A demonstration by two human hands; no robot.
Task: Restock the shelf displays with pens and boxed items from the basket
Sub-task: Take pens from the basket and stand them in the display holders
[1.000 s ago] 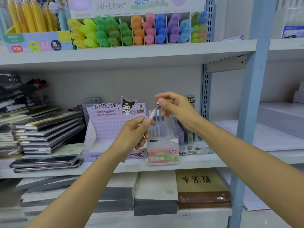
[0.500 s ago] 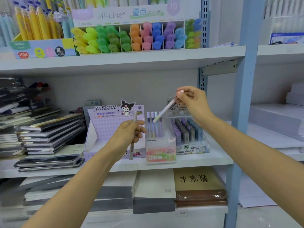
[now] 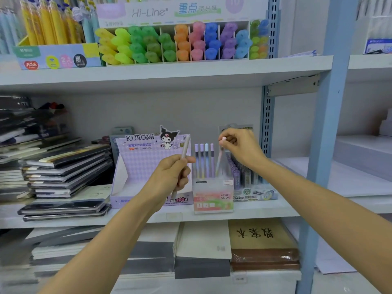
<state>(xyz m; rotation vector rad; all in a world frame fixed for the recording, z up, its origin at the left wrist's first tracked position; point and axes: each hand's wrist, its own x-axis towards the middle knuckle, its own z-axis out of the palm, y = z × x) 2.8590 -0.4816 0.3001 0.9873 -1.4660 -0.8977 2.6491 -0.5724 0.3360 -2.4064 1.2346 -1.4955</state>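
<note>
Right hand (image 3: 240,148) pinches a pen (image 3: 219,161) into the Fruit Soda box (image 3: 213,197)'s open right side; left hand (image 3: 171,177), just left, grips a beige pen (image 3: 184,152)

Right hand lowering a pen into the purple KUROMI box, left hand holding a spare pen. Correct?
Not quite. In the head view the right hand lowers the pink-capped pen into the clear FRUIT SODA pen holder, not the purple KUROMI display box beside it. The left hand does hold a spare beige pen.
</note>
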